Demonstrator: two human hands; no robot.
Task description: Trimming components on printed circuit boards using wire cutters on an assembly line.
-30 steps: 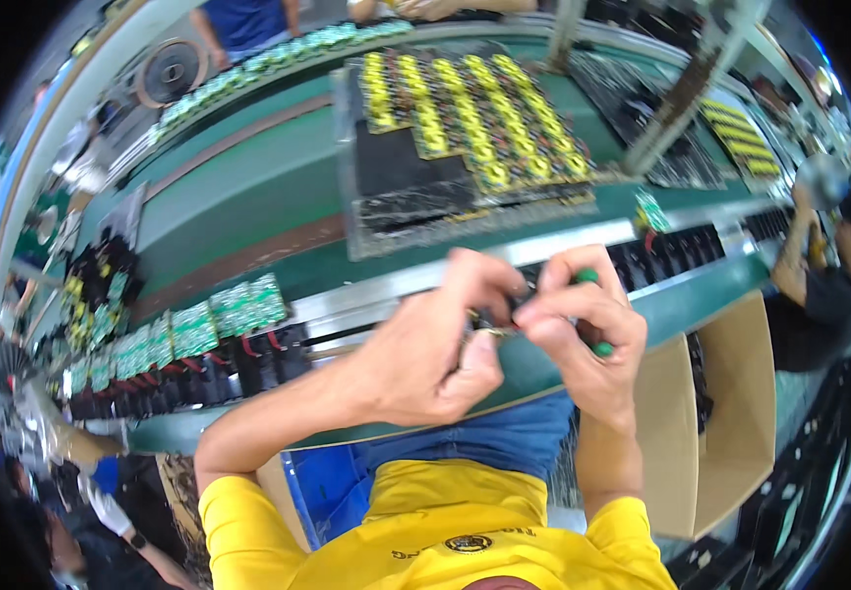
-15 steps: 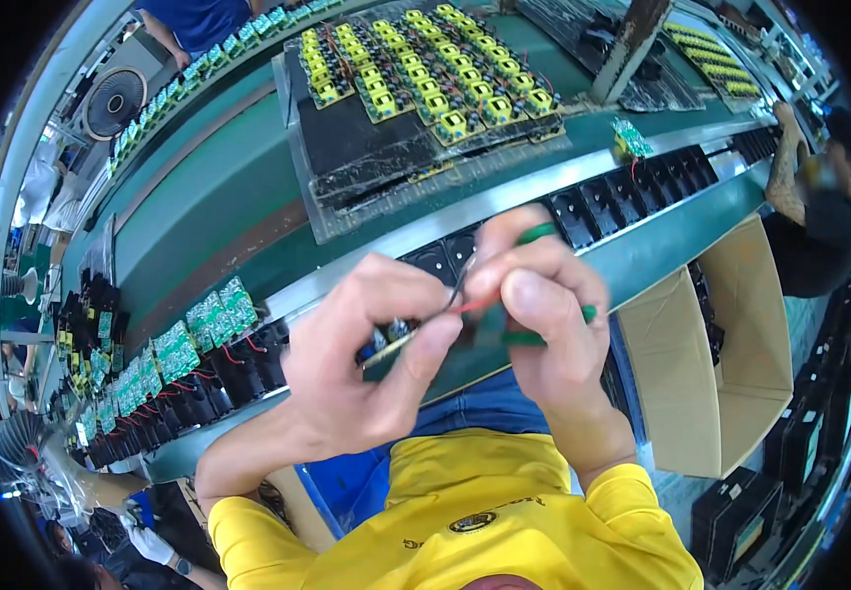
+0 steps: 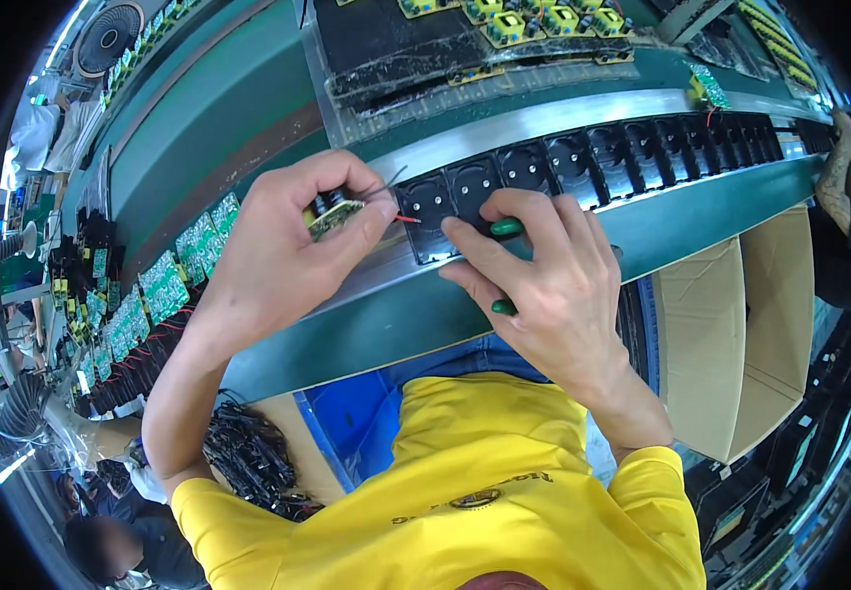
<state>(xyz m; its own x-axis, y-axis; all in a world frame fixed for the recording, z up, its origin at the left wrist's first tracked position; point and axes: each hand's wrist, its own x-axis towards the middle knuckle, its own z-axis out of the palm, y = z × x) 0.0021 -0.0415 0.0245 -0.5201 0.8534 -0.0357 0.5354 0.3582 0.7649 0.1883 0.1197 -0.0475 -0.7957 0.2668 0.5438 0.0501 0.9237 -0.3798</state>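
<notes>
My left hand (image 3: 297, 241) pinches a small circuit board (image 3: 335, 214) with dark round parts on it. A black wire and a red wire (image 3: 408, 219) stick out past the fingertips, over the end of a row of black plastic housings (image 3: 430, 211). My right hand (image 3: 553, 280) is curled round a tool with two green handles (image 3: 506, 226); its working end is hidden in the hand. The right thumb and index finger are apart, with the index fingertip at the edge of the nearest housing. Whether it presses on it I cannot tell.
Boards with red wires (image 3: 163, 285) lie on black housings at left. One board (image 3: 708, 87) sits by the row at right. A black tray (image 3: 376, 59) of yellow-topped boards stands beyond. An open carton (image 3: 705, 334) is at lower right, black cables (image 3: 248, 447) at lower left.
My hands have moved apart, the left one leftward with the board. The right hand has let go of the wires and come down to the black housings. The view has shifted.
</notes>
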